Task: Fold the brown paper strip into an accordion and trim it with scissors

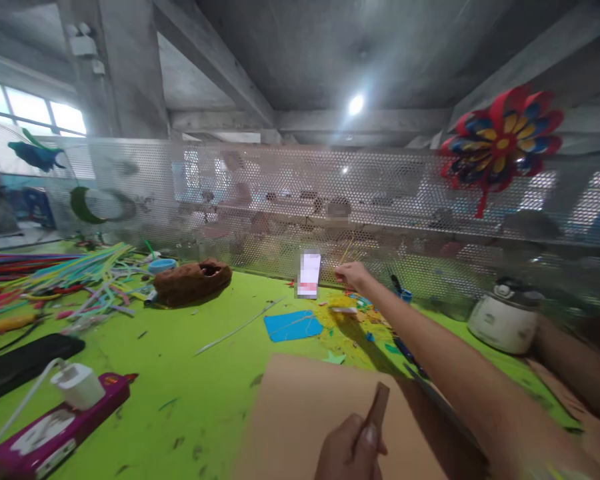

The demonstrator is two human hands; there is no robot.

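At the bottom, my left hand (351,448) pinches a short, flat brown strip (379,405) between thumb and fingers, over a sheet of brown paper (300,400). My right hand (354,273) reaches far forward, its fingers closed; whatever they hold, if anything, cannot be made out. A thin yellow strand (349,247) shows just above it, and I cannot tell whether the hand touches it. Left of that hand stands a lit phone-like screen (309,275), partly blurred. Below lie yellow scraps (345,337) and a blue sheet (293,325).
A perforated metal screen (280,200) borders the back of the green table (180,380). Leftward are a brown hollow object (193,283), coloured strips (95,267), a black case (30,363) and a purple power strip (65,427). A white pot (503,323) and another person's arm (575,353) are rightward.
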